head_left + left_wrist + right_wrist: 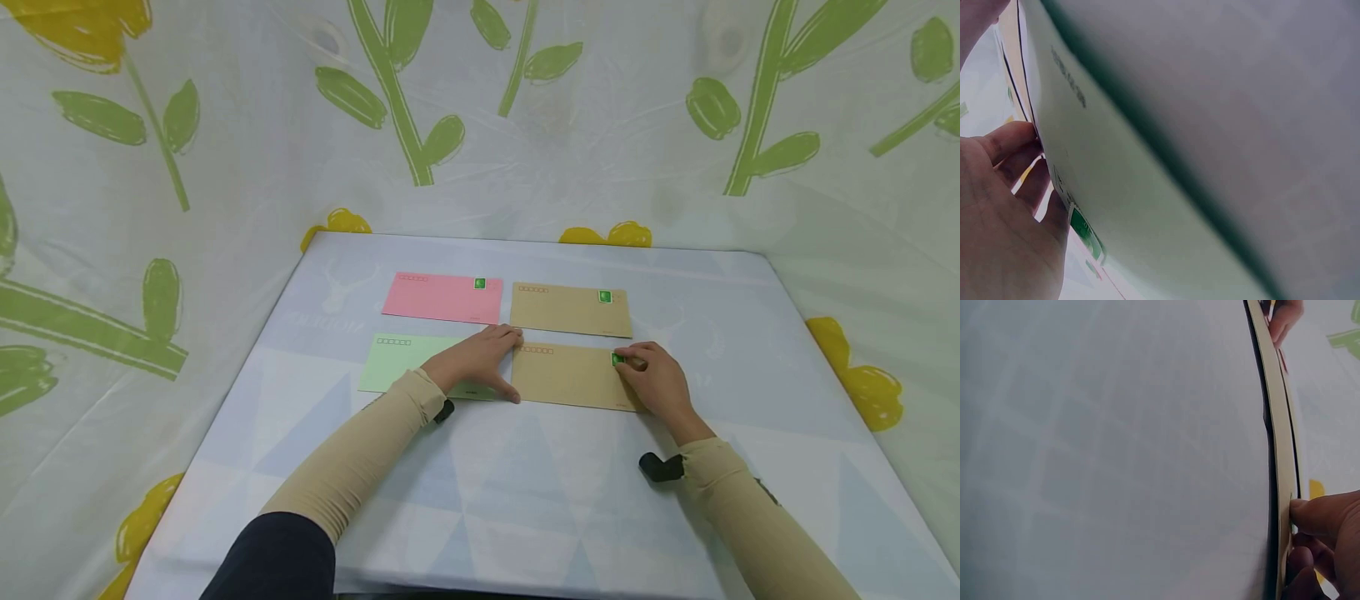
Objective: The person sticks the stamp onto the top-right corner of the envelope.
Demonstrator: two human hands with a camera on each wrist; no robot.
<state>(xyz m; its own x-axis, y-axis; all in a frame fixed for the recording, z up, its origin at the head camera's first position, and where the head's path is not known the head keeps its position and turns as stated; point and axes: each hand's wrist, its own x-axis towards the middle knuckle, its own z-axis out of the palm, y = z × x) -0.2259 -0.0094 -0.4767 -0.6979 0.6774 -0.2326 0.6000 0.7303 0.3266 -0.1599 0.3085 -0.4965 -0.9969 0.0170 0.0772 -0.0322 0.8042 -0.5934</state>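
My left hand [476, 360] lies with fingers extended over the right part of the green envelope [401, 367], its fingertips and thumb near the left edge of the front brown envelope [570, 379]. At that brown envelope's upper right corner, my right hand [662, 383] pinches a small green stamp [617, 358] between thumb and curled fingers. The right wrist view shows the thumb [1319, 514] right at the envelope's surface. A green stamp [1087, 234] on the green envelope shows in the left wrist view; the left hand hides it from the head camera.
Behind these lie a pink envelope [442, 298] and another brown envelope [566, 310], each with a green stamp at its upper right. All rest flat on a table [525, 500] with a pale patterned cover. A leaf-printed curtain [600, 167] surrounds the table.
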